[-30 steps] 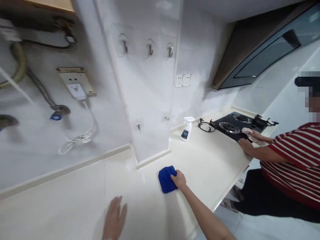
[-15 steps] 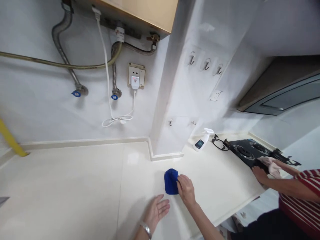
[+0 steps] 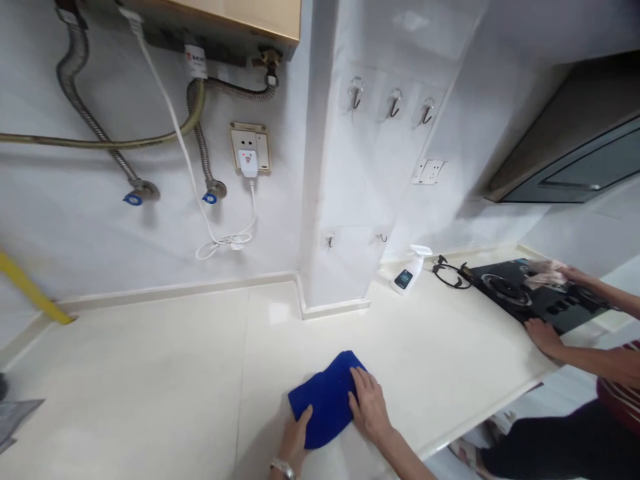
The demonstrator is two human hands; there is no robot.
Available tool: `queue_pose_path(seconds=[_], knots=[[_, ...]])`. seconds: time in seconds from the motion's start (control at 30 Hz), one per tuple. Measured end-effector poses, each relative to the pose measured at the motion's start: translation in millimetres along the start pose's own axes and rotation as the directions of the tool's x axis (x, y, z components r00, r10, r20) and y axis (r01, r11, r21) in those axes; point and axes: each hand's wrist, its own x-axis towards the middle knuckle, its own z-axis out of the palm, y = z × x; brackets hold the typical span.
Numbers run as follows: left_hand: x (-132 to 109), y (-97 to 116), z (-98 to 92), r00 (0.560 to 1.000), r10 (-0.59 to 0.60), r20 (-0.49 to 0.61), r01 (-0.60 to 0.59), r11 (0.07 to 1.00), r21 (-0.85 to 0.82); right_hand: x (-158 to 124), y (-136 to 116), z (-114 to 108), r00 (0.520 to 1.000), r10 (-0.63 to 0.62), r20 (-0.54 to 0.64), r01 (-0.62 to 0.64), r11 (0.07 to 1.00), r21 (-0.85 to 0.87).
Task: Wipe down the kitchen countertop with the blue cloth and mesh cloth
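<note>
The left hand (image 3: pixel 296 435), fingers pressed together, is pushing down on a blue microfiber cloth (image 3: pixel 325 400) at the worktop's (image 3: pixel 150 353) front edge, and the right hand (image 3: pixel 369 407), fingers spread, is flattening its right side. Farther right, a white spray bottle (image 3: pixel 407 272) is showing an unreadable label, and a co-worker's hand (image 3: pixel 567 273) is pinching a pink cloth (image 3: pixel 544 272) over a black gas hob (image 3: pixel 505 293).

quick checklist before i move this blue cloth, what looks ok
1. Left hand and right hand both on the blue cloth: ok
2. Cloth lying on the countertop: ok
3. Spray bottle standing near the wall, apart from the cloth: ok
4. Other person's hand at the hob, apart from the cloth: ok
5. Cloth damp or dry: cannot tell
</note>
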Motion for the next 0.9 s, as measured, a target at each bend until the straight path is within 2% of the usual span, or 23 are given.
queue_pose_path(seconds=[0.1,0.17,0.23,0.3,0.4,0.47,0.53,0.6,0.7,0.8,0.9], knots=[[6.8,23.8,-7.7,0.985,0.162,-0.052,-0.149,0.97,0.19,7.1,4.7,24.4,0.994,0.11,-0.013,-0.11,0.994,-0.006],[12.1,48.6,-22.3,0.949,0.305,-0.085,-0.263,0.909,0.323,16.1,-6.2,39.0,0.99,0.141,-0.001,-0.141,0.988,0.067],[14.9,75.7,-45.8,0.894,0.431,-0.126,-0.332,0.823,0.462,24.9,-20.7,47.2,0.989,0.149,0.013,-0.148,0.97,0.195],[13.3,99.6,-73.8,0.831,0.529,-0.174,-0.345,0.734,0.586,28.0,-29.7,47.8,0.991,0.13,0.026,-0.131,0.938,0.32],[5.6,118.7,-106.0,0.713,0.653,-0.255,-0.308,0.619,0.723,14.6,-22.9,39.1,0.996,0.084,0.025,-0.088,0.922,0.378],[3.1,115.5,-108.4,0.627,0.732,-0.267,-0.292,0.538,0.79,-1.9,-9.2,32.1,0.998,0.06,0.011,-0.06,0.937,0.345],[6.4,100.3,-93.0,0.575,0.79,-0.214,-0.293,0.443,0.847,-15.5,2.2,26.7,0.999,0.044,-0.005,-0.041,0.954,0.297],[14.5,78.4,-67.6,0.575,0.808,-0.128,-0.297,0.352,0.888,-19.4,3.3,23.3,1.0,0.019,-0.013,-0.015,0.969,0.247],[26.9,47.8,-37.7,0.578,0.807,-0.124,-0.233,0.308,0.922,-4.6,-19.4,23.6,0.996,-0.085,0.02,0.079,0.973,0.217],[33.0,32.2,-36.2,0.58,0.807,-0.106,-0.196,0.265,0.944,18.1,-56.2,32.2,0.967,-0.225,0.121,0.199,0.96,0.197],[38.9,29.3,-50.1,0.567,0.823,-0.033,-0.142,0.136,0.98,31.1,-86.0,46.1,0.939,-0.245,0.241,0.217,0.966,0.139]])
